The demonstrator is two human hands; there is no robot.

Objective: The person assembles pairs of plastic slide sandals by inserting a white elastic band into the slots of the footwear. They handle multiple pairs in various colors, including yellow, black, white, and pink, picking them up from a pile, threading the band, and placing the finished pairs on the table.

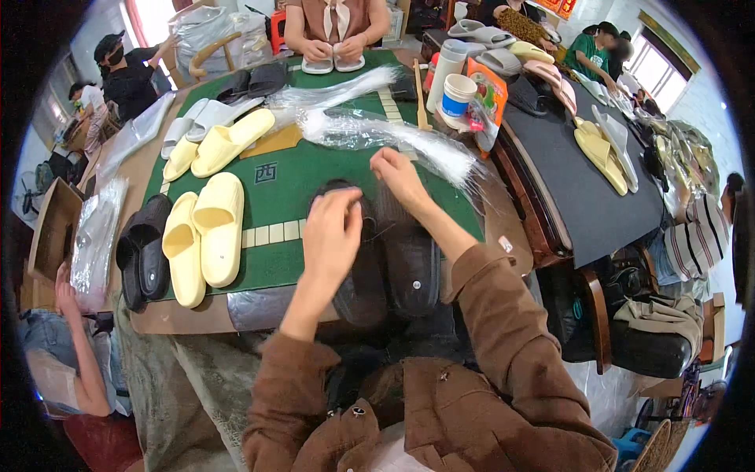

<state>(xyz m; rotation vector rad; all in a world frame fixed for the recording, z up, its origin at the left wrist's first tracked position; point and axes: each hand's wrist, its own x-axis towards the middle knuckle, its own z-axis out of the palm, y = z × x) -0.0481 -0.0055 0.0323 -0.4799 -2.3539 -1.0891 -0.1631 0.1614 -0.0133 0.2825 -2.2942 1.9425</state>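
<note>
A pair of black slippers lies in front of me at the table's near edge, made up of a left slipper (pixel 359 293) and a right slipper (pixel 414 277). My left hand (pixel 330 240) hovers over the left slipper's strap, its fingers curled in. Above the toe of the right slipper, my right hand (pixel 399 175) is closed in a pinch. Whatever either hand holds is too small to make out. A thin strand shows faintly between the two slippers. Beyond my hands lie bundles of thin clear-white plastic strands (pixel 440 149), partly in clear film.
Pale yellow slippers (pixel 219 228), black slippers (pixel 144 252) and grey slippers (pixel 224 116) stand left on the green tabletop (pixel 271 200). A white tub (pixel 456 98) stands far right. Opposite, a person holds white slippers (pixel 334 64). More slippers lie on the dark side table (pixel 598 212).
</note>
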